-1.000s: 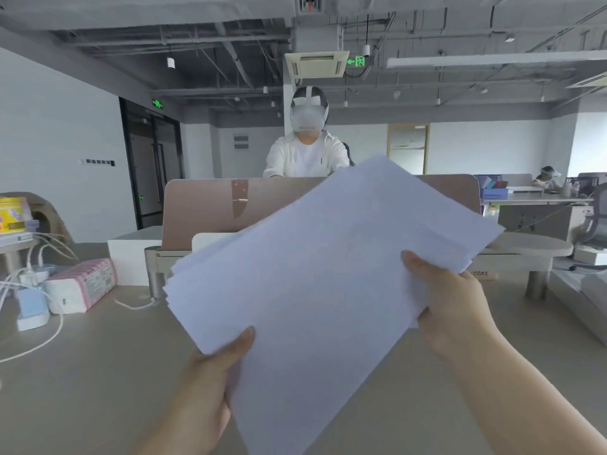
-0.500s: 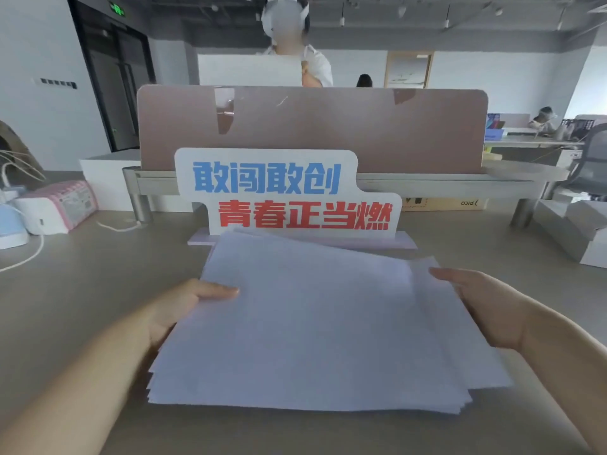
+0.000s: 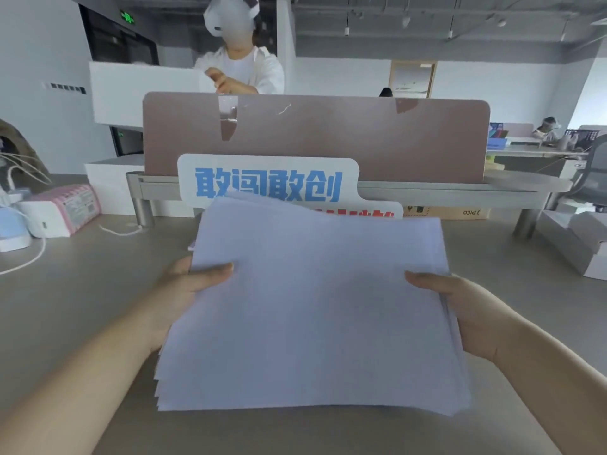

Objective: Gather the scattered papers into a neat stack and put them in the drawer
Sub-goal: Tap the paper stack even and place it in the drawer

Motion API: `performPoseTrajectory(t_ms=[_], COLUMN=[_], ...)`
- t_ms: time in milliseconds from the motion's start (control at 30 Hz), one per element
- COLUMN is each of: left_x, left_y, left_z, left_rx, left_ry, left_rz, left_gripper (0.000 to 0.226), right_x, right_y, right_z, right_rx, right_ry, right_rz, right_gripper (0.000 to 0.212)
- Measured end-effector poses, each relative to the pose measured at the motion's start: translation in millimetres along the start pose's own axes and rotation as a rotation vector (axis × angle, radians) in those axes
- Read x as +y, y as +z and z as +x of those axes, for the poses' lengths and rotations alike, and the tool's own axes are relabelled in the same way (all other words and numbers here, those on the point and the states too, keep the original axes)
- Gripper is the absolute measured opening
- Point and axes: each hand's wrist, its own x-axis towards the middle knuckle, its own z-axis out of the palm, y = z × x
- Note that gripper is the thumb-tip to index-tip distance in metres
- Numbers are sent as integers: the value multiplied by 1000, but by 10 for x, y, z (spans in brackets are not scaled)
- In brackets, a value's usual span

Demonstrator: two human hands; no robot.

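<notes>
A stack of several white papers (image 3: 315,310) is lifted just above the beige desk (image 3: 82,307), in the middle of the head view. My left hand (image 3: 187,290) grips its left edge, thumb on top. My right hand (image 3: 460,307) grips the right edge the same way. The sheets lie roughly squared, with a few corners sticking out at the far left and along the near edge. No drawer is in view.
A white sign with blue and red lettering (image 3: 269,182) stands right behind the papers, in front of a brown divider panel (image 3: 328,136). A pink tissue pack (image 3: 65,208), a charger and white cables lie at the left. White boxes (image 3: 578,241) sit at the right. A person stands beyond the divider.
The papers went from raised and tilted, to flat on the desk, to lifted slightly and more squared. Both hands shifted to grip the side edges.
</notes>
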Motion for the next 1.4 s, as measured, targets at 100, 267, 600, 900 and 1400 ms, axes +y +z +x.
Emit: performPoseTrajectory(t_ms=[100,267,600,900,1400], left_x=[156,289,182,242,51], left_y=[138,314,317,298,347], left_z=[-97,-220,-218,-223,-217], left_rx=[117,165,58,-14,-28], left_ry=[206,376,280,332,246], left_rz=[145,188,-83,-140,-148], left_gripper=[37,28,66,61,46], right_x=[-159,-289,-180,-261,-178], right_y=[16,109,7,-108,-127], right_z=[-144,-367,-248,-260,-184], right_rx=[51,74,-120,-174,-176], right_ry=[-295,-631,-446,-436,-387], right_rz=[-108,-227,-17,82,-32], right_gripper=[22,34,69,34,71])
